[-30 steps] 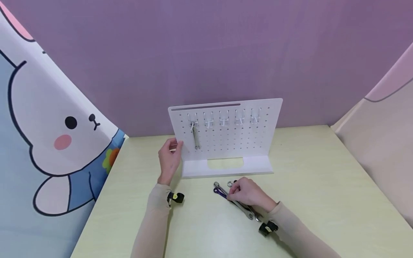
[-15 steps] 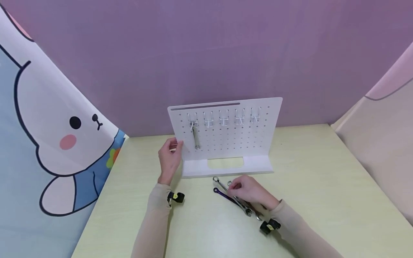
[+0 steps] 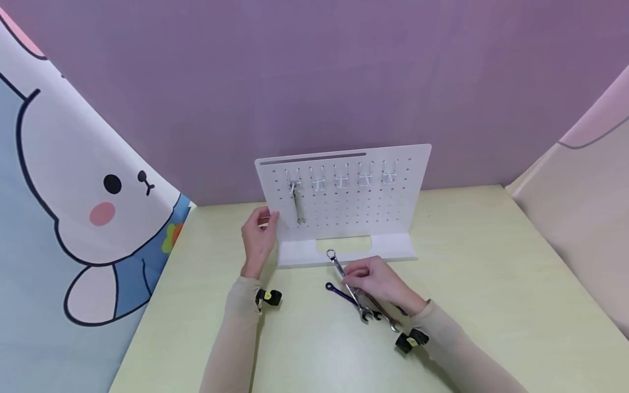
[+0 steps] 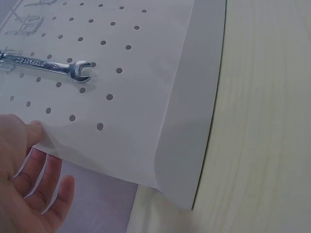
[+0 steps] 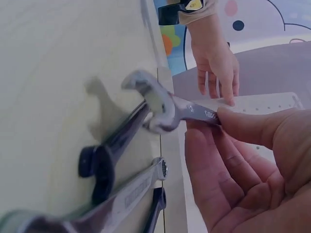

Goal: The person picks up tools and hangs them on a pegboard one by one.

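Observation:
A silver combination wrench (image 3: 337, 266) is pinched between the thumb and fingers of my right hand (image 3: 383, 282), lifted off the table. Its ring end points at the pegboard's base; its open jaw (image 5: 160, 108) looms close in the right wrist view. Under it lie a dark purple wrench (image 3: 338, 290) and other wrenches (image 3: 393, 323), partly hidden by the hand. My left hand (image 3: 257, 243) holds the left edge of the white pegboard (image 3: 354, 210), thumb in front and fingers behind. One wrench (image 4: 43, 64) hangs from the leftmost hook.
Several more wire hooks (image 3: 341, 180) run in a row along the board's upper part, to the right of the hung wrench. The board's base (image 3: 393, 248) rests on a pale wooden table (image 3: 472, 262). A purple backdrop (image 3: 344, 71) rises behind it.
My right hand has raised the silver wrench from the pile and moved it slightly forward, leaving the purple wrench on the table. The left hand stays on the pegboard's edge.

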The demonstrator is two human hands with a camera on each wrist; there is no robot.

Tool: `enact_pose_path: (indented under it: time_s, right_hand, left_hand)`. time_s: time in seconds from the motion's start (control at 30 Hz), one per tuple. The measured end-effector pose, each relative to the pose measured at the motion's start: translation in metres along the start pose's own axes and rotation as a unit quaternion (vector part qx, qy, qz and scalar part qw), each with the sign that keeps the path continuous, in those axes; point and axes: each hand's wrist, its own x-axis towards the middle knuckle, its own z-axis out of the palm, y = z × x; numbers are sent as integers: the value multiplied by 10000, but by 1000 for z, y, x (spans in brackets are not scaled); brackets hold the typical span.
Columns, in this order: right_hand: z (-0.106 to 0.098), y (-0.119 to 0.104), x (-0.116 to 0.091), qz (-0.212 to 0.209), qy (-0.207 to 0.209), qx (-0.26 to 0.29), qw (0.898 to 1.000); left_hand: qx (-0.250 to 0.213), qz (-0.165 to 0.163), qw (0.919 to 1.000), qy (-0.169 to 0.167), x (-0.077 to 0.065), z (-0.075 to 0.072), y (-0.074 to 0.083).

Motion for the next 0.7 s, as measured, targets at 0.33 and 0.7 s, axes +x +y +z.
enact_pose_path:
  time_s: [0.33,0.7]
  right_hand:
    - [1,-18,3,-102,312,2,9995]
    - [-3,-37,10,-189,785,184,9966]
  left_hand:
    - [-3,-114,9999,81,-1,-1,0]
    - [29,2,10000,95,1,1,0]
